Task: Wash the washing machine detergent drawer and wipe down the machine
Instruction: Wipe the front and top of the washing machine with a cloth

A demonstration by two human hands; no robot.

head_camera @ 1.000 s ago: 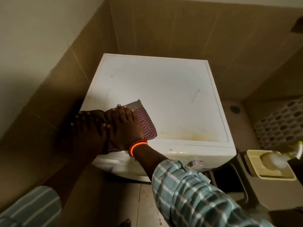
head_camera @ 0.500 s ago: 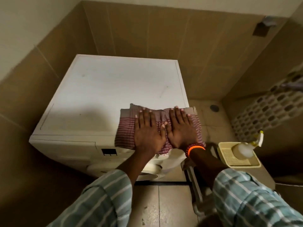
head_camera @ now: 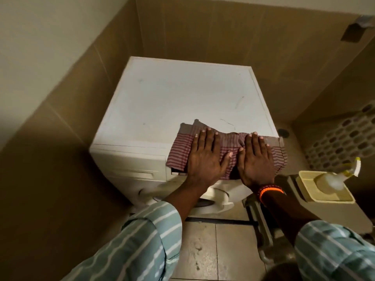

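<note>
Head camera shows both hands flat on a striped cloth [head_camera: 229, 147] at the front right corner of the washing machine [head_camera: 182, 102]. The left hand [head_camera: 205, 157] and the right hand [head_camera: 255, 161] press with straight fingers, side by side, gripping nothing. The cloth lies partly on the top and hangs over the front edge, covering part of the control panel; the drawer front [head_camera: 132, 169] sits closed at the front left. I think the main risk is the overhanging part — if the hands push toward the right edge, the cloth could slide off and fall to the floor. The spray bottle [head_camera: 334, 179] stands near this corner on a tray, so a wide stroke might knock it.
</note>
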